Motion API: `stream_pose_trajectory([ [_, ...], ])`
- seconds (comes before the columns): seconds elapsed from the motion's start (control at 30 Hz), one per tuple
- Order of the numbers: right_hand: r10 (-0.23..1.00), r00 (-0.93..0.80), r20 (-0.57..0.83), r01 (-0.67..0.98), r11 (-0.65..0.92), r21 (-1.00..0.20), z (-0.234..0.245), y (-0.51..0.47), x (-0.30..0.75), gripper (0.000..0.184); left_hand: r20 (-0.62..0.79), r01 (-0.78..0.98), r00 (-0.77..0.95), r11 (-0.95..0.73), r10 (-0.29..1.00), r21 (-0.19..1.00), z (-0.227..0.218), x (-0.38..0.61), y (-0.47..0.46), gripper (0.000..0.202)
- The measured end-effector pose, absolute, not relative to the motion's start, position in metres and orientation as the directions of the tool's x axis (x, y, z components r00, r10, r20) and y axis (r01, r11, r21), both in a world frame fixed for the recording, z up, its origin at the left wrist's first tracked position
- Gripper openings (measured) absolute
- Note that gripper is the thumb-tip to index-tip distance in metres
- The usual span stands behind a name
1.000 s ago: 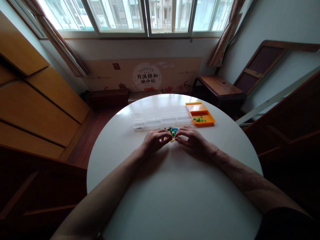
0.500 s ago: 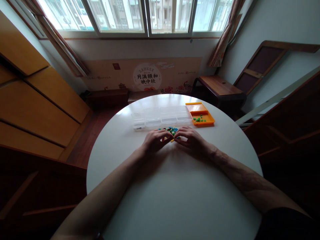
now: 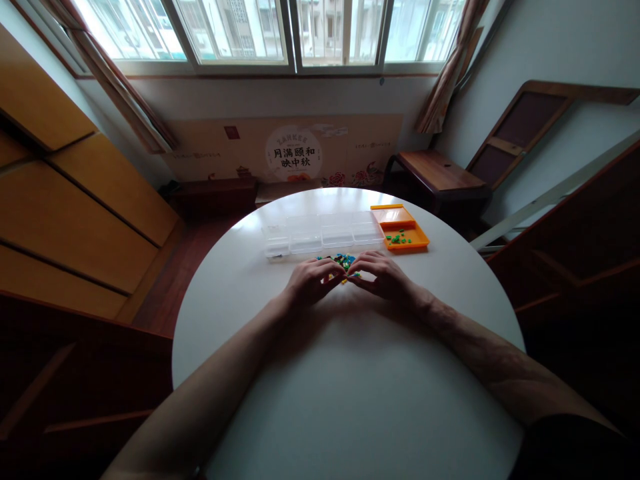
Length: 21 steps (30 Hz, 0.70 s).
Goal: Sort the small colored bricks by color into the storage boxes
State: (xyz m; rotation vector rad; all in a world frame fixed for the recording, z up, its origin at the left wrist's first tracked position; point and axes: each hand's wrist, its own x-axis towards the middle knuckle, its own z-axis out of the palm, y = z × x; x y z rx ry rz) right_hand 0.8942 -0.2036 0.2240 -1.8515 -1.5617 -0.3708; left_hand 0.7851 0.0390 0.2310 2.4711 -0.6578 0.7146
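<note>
My left grip and my right grip have fingertips close together at the near side of the pile of coloured pieces, toward the far edge of the surface. Whether they pinch one piece, I cannot tell. Beyond, clear boxes lie just beside the orange tray with green pieces.

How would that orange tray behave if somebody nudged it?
The orange tray probably slides rather than tips: it is shallow and sits flat on the glossy table. It looks like thin plastic, so likely light and stiff. The loose green pieces inside may shift, though raised walls should contain them.
</note>
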Motion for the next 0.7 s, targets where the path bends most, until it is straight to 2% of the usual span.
stream_pose_trajectory([
  [0.43,0.753,0.236,0.614,0.95,-0.045,-0.309,0.225,-0.2034,0.8932,0.008,0.619,-0.598,0.711,-0.75,-0.333,0.283,0.2229,0.7897,0.0425,0.019],
  [0.7,0.769,0.261,0.583,0.935,-0.051,-0.351,0.2249,-0.2045,0.8934,0.006,0.581,-0.569,0.745,-0.767,-0.328,0.297,0.223,0.7892,0.0429,0.021],
])
